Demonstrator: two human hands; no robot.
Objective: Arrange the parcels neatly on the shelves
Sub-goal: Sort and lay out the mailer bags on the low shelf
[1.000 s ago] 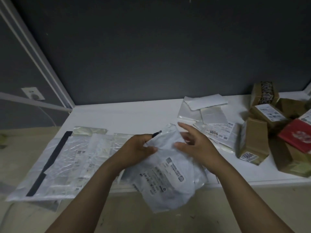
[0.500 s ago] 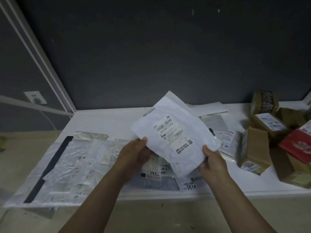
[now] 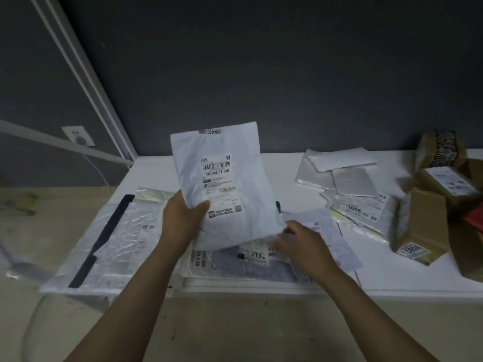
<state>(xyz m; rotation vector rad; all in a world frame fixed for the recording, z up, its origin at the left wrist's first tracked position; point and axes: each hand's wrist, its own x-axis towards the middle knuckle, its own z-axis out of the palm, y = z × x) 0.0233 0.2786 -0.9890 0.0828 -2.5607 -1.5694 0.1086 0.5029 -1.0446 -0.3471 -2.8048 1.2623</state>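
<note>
Mailer (image 3: pixel 224 184) stands upright in the head view. The left grip (image 3: pixel 183 220) pinches it at the lower left corner, thumb across the front, label facing the camera. The right grip (image 3: pixel 303 241) sits low, just right of the left one, with its fingers among the loose bags (image 3: pixel 251 257) underneath. Blur hides whether they pinch or only touch.

The shelf (image 3: pixel 285 173) runs beyond both grips. One corner is a weak hold on a limp mailer, so bring the right grip under its lower edge. Keep the label outward and lay it square with the stack (image 3: pixel 352 181) far right of the grips.
</note>
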